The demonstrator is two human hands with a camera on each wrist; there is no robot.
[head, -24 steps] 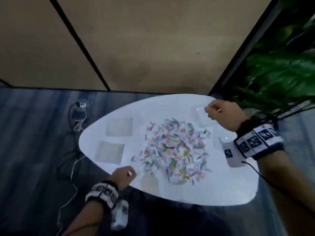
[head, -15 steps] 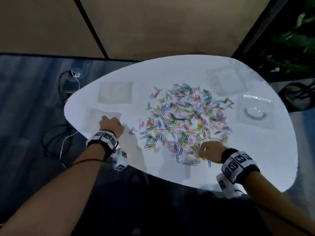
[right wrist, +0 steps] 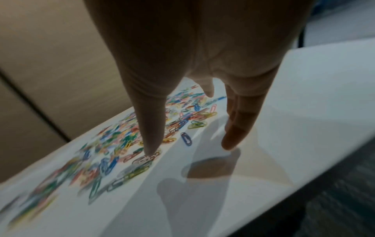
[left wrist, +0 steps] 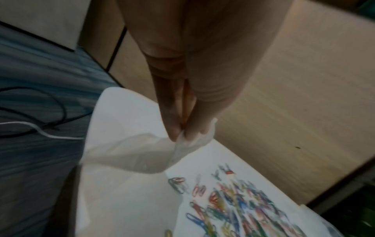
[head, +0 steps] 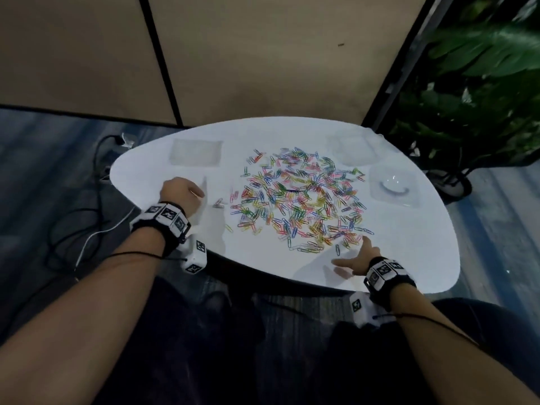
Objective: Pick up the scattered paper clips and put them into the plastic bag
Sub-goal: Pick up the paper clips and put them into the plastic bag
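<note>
Fingertips of our left hand pinch the clear plastic bag at the white table's left edge. Our right hand spreads its fingers over the near rim of the coloured paper clips scattered mid-table.

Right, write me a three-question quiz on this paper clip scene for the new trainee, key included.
1. True or false: the left hand pinches the clear plastic bag.
2. The right hand is: A) gripping a handful of clips, B) open with fingers spread at the near edge of the paper clips, C) off the white table on the person's lap.
3. Fill in: the potted plant stands on the person's ____ side.

Key
1. True; the left wrist view shows fingertips pinching the film.
2. B
3. right
</note>
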